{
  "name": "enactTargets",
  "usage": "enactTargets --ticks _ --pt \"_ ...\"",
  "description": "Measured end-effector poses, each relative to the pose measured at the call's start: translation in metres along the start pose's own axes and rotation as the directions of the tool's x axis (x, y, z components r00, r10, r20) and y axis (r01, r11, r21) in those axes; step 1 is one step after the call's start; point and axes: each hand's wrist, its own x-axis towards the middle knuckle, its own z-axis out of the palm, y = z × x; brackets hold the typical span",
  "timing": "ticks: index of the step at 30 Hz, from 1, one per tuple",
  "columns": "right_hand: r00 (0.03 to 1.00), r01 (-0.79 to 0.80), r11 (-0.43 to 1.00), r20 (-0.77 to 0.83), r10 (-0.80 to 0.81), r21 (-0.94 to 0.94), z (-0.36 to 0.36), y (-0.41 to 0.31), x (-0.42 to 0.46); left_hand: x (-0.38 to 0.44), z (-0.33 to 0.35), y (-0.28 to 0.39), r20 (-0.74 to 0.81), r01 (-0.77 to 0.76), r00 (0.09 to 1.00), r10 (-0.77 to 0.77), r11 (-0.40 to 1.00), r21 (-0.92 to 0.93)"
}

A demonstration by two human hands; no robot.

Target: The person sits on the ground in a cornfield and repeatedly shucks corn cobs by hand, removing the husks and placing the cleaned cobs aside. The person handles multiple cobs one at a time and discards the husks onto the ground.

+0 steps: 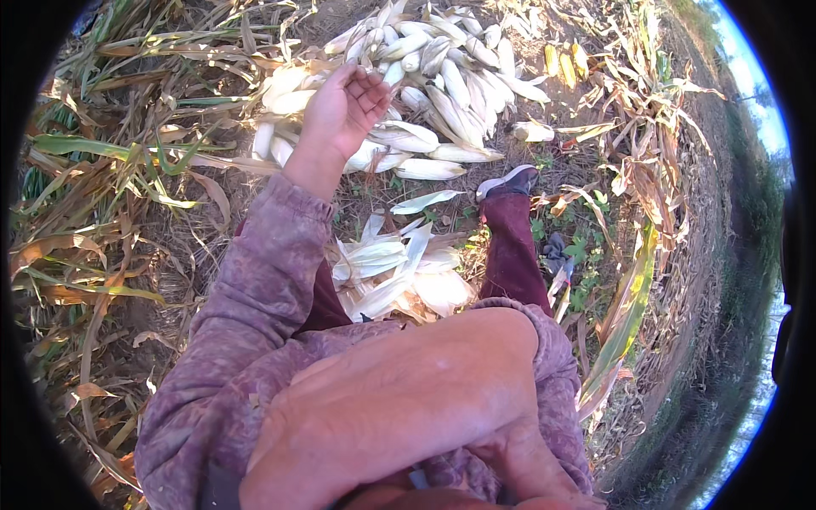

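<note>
My left hand (350, 105) is raised in front of a pile of husked-over corn ears (456, 89), palm turned up towards me and fingers loosely curled. It looks bare of any object; whether it touches the pile is hard to judge. Very close to the camera, my right hand (395, 389) fills the lower middle of the view, bent at the wrist. Its fingertips are cut off or hidden at the bottom rim, so I cannot see if they hold anything. Loose pale corn husks (395, 274) lie in a heap between my legs.
Several bare yellow corn cobs (566, 65) lie beyond the pile, to the right. Dry cornstalks and leaves (121, 191) cover the ground at left, with more stalks (647, 159) at right. My shoe (510, 182) rests near the pile. A dark crumpled thing (556, 254) lies beside my leg.
</note>
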Motion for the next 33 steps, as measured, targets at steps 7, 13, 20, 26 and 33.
enactTargets --ticks 7,13,20,26,33 --pt "0.981 -0.156 0.984 0.130 0.144 0.082 -0.017 -0.006 -0.003 -0.003 -0.004 0.003 -0.016 -0.021 1.000 0.021 0.999 0.031" --pt "0.980 -0.195 0.931 0.104 0.171 0.309 -0.014 0.003 -0.021 -0.009 0.006 0.000 -0.005 -0.018 1.000 0.019 0.997 0.071" --pt "0.804 -0.584 0.774 0.041 0.593 0.245 -0.062 -0.016 -0.042 -0.017 0.000 0.011 0.042 0.003 0.999 -0.003 1.000 -0.008" --pt "0.279 -0.855 0.496 -0.670 0.687 0.153 -0.164 0.021 -0.196 -0.023 0.002 0.021 0.048 -0.078 0.996 0.079 0.997 -0.015" --pt "-0.414 -0.339 0.860 -0.881 0.228 0.382 -0.298 0.011 -0.362 -0.018 -0.002 0.016 0.043 -0.063 0.997 0.064 0.998 -0.023"
